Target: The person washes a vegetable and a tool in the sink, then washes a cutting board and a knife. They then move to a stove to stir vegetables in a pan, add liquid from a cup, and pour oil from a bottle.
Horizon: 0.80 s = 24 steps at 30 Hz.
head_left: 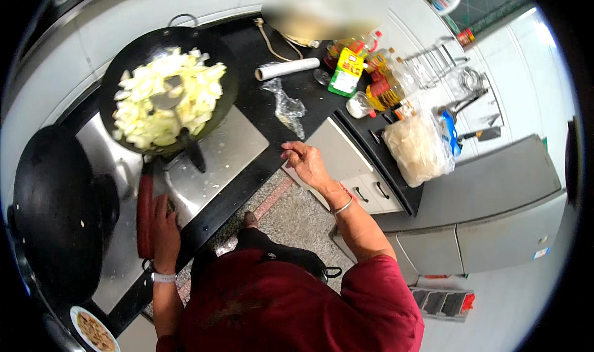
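A black wok (127, 67) full of pale chopped cabbage sits on the steel stove, and a spatula (185, 138) rests in it, its dark handle pointing toward me. My left hand (164, 228) wraps the wok's reddish-brown handle (145, 213) near its end. My right hand (306, 162) hovers with loosely curled fingers over the front edge of the black counter (247, 49), holding nothing. A crumpled clear plastic bag (288, 109) lies just beyond that hand.
A second black wok (55, 210) stands at the left, with a plate of browned food (93, 330) by my left elbow. A roll of film (286, 68), oil and sauce bottles (371, 73) and a white bag (417, 148) crowd the right counter. Drawers (365, 191) sit below.
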### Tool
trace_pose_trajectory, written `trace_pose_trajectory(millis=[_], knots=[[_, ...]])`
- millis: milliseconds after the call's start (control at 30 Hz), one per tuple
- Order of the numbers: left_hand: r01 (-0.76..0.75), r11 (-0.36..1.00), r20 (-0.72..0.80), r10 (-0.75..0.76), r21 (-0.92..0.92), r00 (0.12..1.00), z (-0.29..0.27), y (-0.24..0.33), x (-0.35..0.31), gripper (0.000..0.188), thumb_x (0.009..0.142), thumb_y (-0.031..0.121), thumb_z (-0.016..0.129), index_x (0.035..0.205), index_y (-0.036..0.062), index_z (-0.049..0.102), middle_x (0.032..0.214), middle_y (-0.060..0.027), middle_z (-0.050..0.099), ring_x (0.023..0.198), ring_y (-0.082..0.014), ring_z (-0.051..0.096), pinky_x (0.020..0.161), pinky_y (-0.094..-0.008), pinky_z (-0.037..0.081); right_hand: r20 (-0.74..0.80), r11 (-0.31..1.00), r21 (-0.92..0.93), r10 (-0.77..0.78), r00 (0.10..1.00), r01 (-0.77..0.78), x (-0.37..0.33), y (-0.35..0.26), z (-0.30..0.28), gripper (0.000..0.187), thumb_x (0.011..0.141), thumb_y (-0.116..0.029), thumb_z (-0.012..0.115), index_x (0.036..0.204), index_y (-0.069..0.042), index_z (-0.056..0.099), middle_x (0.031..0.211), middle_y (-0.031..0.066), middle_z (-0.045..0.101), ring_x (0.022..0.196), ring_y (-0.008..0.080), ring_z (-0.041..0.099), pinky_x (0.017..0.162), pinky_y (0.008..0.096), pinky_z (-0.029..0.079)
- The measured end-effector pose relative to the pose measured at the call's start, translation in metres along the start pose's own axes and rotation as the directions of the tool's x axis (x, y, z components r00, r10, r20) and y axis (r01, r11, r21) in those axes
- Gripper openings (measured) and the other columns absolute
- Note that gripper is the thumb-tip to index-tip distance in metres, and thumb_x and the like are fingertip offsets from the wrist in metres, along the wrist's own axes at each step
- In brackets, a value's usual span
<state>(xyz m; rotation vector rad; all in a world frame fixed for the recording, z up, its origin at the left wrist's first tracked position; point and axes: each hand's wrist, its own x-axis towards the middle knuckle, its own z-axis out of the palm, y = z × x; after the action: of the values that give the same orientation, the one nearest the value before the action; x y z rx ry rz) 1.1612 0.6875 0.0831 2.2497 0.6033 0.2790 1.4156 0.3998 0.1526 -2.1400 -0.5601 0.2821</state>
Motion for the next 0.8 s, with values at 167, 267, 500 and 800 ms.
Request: trace_pose_trajectory(millis=[167, 267, 500, 800], knots=[[-0.031, 0.987, -0.093, 0.046, 0.156, 0.995, 0.000, 0.017, -0.001, 0.044, 0.088, -0.001, 0.053, 0.132, -0.0001, 0.048, 0.133, -0.0218, 0.050, 0.125, -0.0366, 0.046, 0.107, -0.0424, 0.034, -0.179, 0.989, -0.033, 0.138, 0.974, -0.146, 0.006, 0.108, -0.079, 0.026, 0.089, -0.002, 0.046, 0.106, 0.004, 0.065, 0.082, 0.0140, 0.070, 0.065, 0.0176, 0.066, 0.062, 0.0305, 0.054], [-0.003, 1.000, -0.246, 0.003, 0.000, 0.969, 0.015, 0.010, -0.003, 0.044, 0.094, 0.008, 0.055, 0.135, -0.0025, 0.046, 0.132, -0.0207, 0.052, 0.122, -0.0329, 0.050, 0.105, -0.0395, 0.036, -0.334, 0.958, -0.036, 0.258, 0.907, -0.285, 0.013, 0.173, -0.145, 0.025, 0.088, 0.001, 0.046, 0.104, 0.007, 0.064, 0.081, 0.0116, 0.067, 0.069, 0.0153, 0.064, 0.064, 0.0286, 0.055], [0.356, 0.934, -0.408, -0.331, -0.015, 0.851, 0.015, -0.010, 0.001, 0.036, 0.096, 0.026, 0.058, 0.109, -0.0070, 0.056, 0.104, -0.0138, 0.062, 0.094, -0.0217, 0.058, 0.086, -0.0331, 0.045, -0.531, 0.662, -0.622, 0.036, 0.846, -0.418, 0.040, 0.298, -0.266, 0.022, 0.084, -0.008, 0.052, 0.103, -0.002, 0.062, 0.097, 0.0237, 0.063, 0.091, 0.0418, 0.061, 0.083, 0.0489, 0.048], [0.572, 0.818, -0.266, -0.566, -0.062, 0.781, 0.002, 0.040, 0.025, 0.033, 0.090, 0.034, 0.067, 0.090, 0.0015, 0.064, 0.071, 0.0028, 0.056, 0.058, -0.0055, 0.046, 0.051, -0.0235, 0.036, -0.428, 0.532, -0.779, -0.064, 0.901, -0.332, 0.053, 0.367, -0.299, 0.019, 0.087, -0.010, 0.055, 0.100, 0.004, 0.056, 0.098, 0.0238, 0.057, 0.093, 0.0432, 0.056, 0.082, 0.0494, 0.047]])
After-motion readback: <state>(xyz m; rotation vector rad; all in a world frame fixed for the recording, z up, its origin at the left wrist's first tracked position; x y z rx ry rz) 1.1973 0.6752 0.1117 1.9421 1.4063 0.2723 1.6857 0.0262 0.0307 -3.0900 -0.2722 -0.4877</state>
